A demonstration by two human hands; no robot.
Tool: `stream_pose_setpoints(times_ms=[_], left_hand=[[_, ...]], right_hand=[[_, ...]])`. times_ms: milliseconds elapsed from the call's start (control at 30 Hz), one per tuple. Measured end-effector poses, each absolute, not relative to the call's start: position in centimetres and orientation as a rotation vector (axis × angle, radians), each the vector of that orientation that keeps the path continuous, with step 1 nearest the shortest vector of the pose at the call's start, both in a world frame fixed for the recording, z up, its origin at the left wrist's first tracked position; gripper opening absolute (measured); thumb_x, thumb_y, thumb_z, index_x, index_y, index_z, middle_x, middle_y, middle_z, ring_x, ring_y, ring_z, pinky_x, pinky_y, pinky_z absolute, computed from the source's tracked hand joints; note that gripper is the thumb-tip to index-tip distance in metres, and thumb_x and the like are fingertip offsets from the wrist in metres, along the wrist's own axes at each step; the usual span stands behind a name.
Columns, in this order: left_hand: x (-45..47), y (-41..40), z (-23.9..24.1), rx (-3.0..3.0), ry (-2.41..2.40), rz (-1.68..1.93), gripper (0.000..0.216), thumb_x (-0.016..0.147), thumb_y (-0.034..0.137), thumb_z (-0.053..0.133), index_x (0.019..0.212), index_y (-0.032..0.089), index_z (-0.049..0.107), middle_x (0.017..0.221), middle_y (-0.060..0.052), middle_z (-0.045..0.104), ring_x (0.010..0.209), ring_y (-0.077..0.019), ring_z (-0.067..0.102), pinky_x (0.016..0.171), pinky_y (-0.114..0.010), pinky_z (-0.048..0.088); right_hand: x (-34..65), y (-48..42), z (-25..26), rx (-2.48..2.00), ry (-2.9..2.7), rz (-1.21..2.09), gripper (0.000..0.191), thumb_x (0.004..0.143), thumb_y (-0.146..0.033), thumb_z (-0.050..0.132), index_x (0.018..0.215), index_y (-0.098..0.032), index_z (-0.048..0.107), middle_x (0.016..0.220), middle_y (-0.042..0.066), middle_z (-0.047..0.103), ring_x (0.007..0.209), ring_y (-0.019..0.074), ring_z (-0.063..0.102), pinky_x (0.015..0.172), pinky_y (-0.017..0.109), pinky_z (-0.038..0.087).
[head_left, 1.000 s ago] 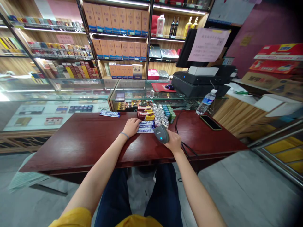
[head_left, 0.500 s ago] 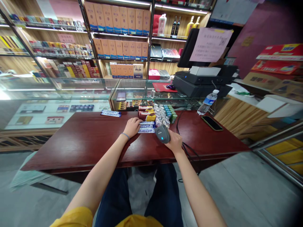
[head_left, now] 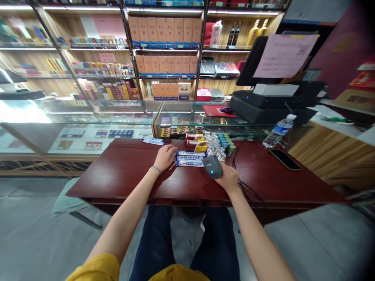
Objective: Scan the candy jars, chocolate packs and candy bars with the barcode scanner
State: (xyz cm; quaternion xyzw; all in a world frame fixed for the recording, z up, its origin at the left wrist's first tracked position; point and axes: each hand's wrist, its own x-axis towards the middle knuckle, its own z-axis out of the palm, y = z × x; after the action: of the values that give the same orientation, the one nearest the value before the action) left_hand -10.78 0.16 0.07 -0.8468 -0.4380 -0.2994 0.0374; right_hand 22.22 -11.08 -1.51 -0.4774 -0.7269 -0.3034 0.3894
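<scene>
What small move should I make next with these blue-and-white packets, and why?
I'd probably slide the nearest packet slightly left with the left hand: that hand is by the packets' left ends, while the scanner in the right hand overlaps that packet's right end in view.

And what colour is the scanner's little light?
The light on the scanner is blue, seen best in the head view.

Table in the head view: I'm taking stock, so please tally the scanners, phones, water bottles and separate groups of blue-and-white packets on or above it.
Scanner: 1
Blue-and-white packet groups: 2
Phone: 1
Water bottle: 1
Total: 5
</scene>
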Motion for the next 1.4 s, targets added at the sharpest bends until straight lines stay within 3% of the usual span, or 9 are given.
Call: stream_pose_setpoints(times_ms=[300,533,1033,1200,1400], left_hand=[[-18.6,0.0,-0.9,-2.444,-1.533,-0.889,0.036,0.095,0.022,0.048,0.129,0.021,0.061,0.131,-0.011,0.059,0.124,-0.0253,0.052,0.107,-0.042,0.042],[-22.8,1.3,-2.1,-2.382,-1.617,-0.84,0.036,0.095,0.021,0.048,0.129,0.022,0.061,0.133,-0.011,0.058,0.126,-0.0259,0.052,0.108,-0.043,0.043],[-22.7,10.4,-3.8,-2.486,-1.662,-0.665,0.049,0.093,0.013,0.042,0.14,0.02,0.054,0.148,-0.015,0.051,0.138,-0.0276,0.047,0.114,-0.049,0.04],[-22.3,10.6,-3.6,-2.492,-1.747,-0.57,0.046,0.094,0.017,0.046,0.139,0.024,0.056,0.132,-0.012,0.065,0.127,-0.0269,0.057,0.113,-0.054,0.037],[-22.8,9.7,-2.7,-2.563,-1.653,-0.478,0.03,0.092,0.019,0.052,0.114,0.022,0.073,0.115,-0.012,0.07,0.109,-0.0267,0.064,0.102,-0.045,0.047]], right_hand=[[16.5,-8.3,-0.6,-1.144,-1.866,-0.781,0.036,0.086,-0.038,0.056,0.11,-0.013,0.064,0.073,0.007,0.071,0.066,0.0218,0.067,0.063,0.03,0.047],[13.8,-7.3,-1.7,-1.087,-1.903,-0.766,0.036,0.087,-0.035,0.055,0.114,-0.012,0.063,0.083,0.008,0.073,0.07,0.0203,0.067,0.065,0.029,0.045],[14.4,-7.4,-2.0,-1.091,-1.896,-0.715,0.029,0.09,-0.032,0.055,0.111,-0.013,0.062,0.08,0.008,0.072,0.068,0.0205,0.067,0.065,0.03,0.048],[14.8,-7.2,-2.5,-1.107,-1.87,-0.731,0.031,0.088,-0.032,0.056,0.113,-0.014,0.062,0.08,0.009,0.072,0.068,0.0214,0.068,0.064,0.031,0.05],[14.9,-7.3,-2.7,-1.118,-1.841,-0.722,0.032,0.087,-0.032,0.058,0.112,-0.015,0.064,0.079,0.008,0.072,0.066,0.0212,0.068,0.064,0.031,0.051]])
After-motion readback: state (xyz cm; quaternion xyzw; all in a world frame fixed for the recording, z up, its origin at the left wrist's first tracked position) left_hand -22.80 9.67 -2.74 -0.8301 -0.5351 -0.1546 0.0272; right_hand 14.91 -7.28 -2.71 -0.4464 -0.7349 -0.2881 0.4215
